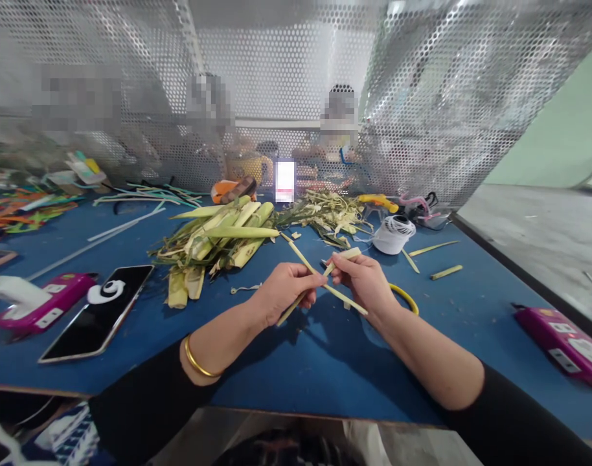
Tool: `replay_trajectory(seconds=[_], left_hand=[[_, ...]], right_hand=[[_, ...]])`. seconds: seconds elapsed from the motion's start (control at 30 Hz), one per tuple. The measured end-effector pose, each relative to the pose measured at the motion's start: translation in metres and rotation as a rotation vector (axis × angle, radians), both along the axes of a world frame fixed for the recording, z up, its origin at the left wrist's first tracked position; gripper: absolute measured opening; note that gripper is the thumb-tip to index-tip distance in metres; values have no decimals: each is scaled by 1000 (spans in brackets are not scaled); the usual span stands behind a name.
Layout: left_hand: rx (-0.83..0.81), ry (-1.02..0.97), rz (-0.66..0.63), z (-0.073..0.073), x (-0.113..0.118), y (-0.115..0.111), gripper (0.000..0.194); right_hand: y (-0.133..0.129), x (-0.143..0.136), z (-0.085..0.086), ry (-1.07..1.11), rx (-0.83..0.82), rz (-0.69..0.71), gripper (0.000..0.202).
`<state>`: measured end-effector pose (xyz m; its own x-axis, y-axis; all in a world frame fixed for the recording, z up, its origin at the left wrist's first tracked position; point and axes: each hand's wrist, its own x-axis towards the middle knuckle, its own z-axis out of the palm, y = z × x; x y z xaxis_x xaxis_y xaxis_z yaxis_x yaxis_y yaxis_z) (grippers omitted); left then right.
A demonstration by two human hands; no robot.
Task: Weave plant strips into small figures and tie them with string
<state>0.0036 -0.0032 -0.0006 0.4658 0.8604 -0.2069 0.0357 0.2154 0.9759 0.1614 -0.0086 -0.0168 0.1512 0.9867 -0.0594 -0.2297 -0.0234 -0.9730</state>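
Pale yellow-green leaf strips [298,251] cross one another between my hands, above the blue table. My left hand [287,286] pinches them at the crossing with thumb and fingers. One long strip runs slantwise from upper left to lower right past both hands. In my right hand [366,278], thumb and fingertips are closed on a folded strip end [348,255]. A small dark tip shows beside the right fingers; I cannot make out what it is. Left of the hands lies a pile of thick husk-like leaves [228,236].
A white twine spool [394,234] and a yellow ring [405,298] lie on the right. Shredded leaf bits [332,213] sit behind my hands. A phone [102,317] and magenta power strips [563,340] flank me. Perforated metal mesh [286,71] stands behind the blue table [296,369].
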Motion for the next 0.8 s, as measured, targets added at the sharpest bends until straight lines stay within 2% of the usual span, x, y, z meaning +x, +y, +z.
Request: replay_trajectory(seconds=[0.1, 0.23, 0.27, 0.33, 0.43, 0.5, 0.6, 0.7, 0.8], left_hand=[[2, -31, 10, 0, 0, 0, 28], [-86, -59, -35, 0, 0, 0, 33], [-95, -45, -55, 0, 0, -1, 32], [-84, 1, -88, -1, 1, -2, 29], [-43, 60, -121, -5, 2, -5, 26], [-11, 87, -135, -7, 3, -6, 26], [23, 113, -164, -7, 2, -8, 23], [0, 82, -179, -6, 2, -6, 21], [-84, -45, -76, -5, 1, -1, 20]], right_hand=[[7, 11, 0, -189, 49, -13, 41], [12, 27, 10, -765, 322, -339, 35], [10, 29, 13, -901, 397, -349, 32], [4, 26, 18, -1063, 493, -201, 25], [-5, 13, 18, -1029, 459, 107, 24], [-8, 6, 14, -902, 380, 181, 21], [-7, 1, 7, -794, 365, 77, 20], [-5, 4, 6, -848, 471, -49, 22], [-8, 11, 15, -969, 640, -189, 21]])
